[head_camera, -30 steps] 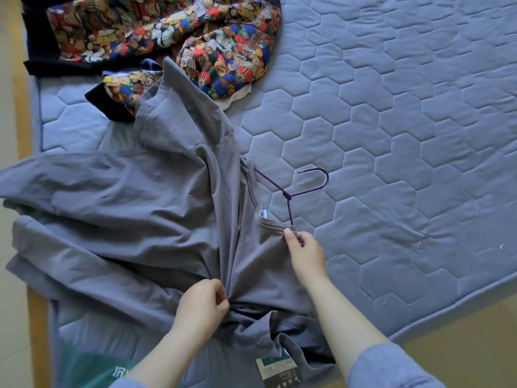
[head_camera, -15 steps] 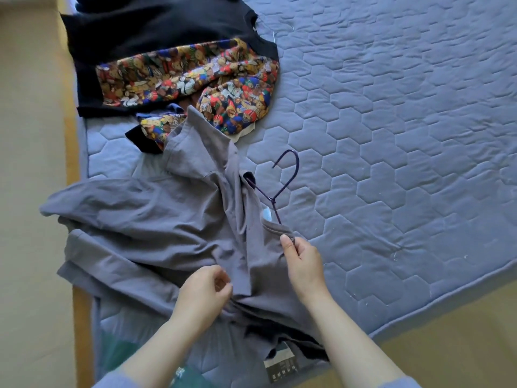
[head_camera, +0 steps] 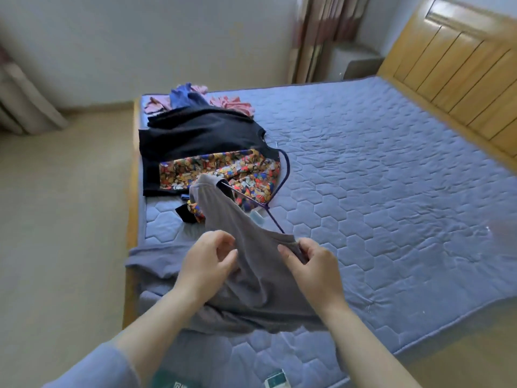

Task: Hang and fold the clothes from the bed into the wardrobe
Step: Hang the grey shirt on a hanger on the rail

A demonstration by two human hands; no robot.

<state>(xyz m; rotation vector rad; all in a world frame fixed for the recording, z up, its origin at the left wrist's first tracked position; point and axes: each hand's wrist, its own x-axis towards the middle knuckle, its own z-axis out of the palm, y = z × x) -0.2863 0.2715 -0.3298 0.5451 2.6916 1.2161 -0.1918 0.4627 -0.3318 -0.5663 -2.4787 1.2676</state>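
A grey shirt (head_camera: 253,264) is lifted off the near left part of the bed, its shoulder raised to a peak over a thin purple hanger (head_camera: 287,169). The hanger's hook and one arm stick out of the neck opening; the rest is hidden inside the shirt. My right hand (head_camera: 310,264) pinches the collar edge by the hanger's arm. The curled fingers of my left hand (head_camera: 208,261) hold the shirt's fabric just left of that. The shirt's lower part still lies bunched on the quilt.
The blue quilted mattress (head_camera: 391,197) stretches right to a wooden headboard (head_camera: 461,79). A black garment with a colourful cartoon print (head_camera: 218,172) lies behind the shirt, and a pile of pink and blue clothes (head_camera: 193,99) lies at the far corner. Beige floor (head_camera: 64,219) lies to the left.
Both hands have raised the grey shirt and hanger off the quilt. The hanger's hook now points up and away. My view has tilted up to take in the room.
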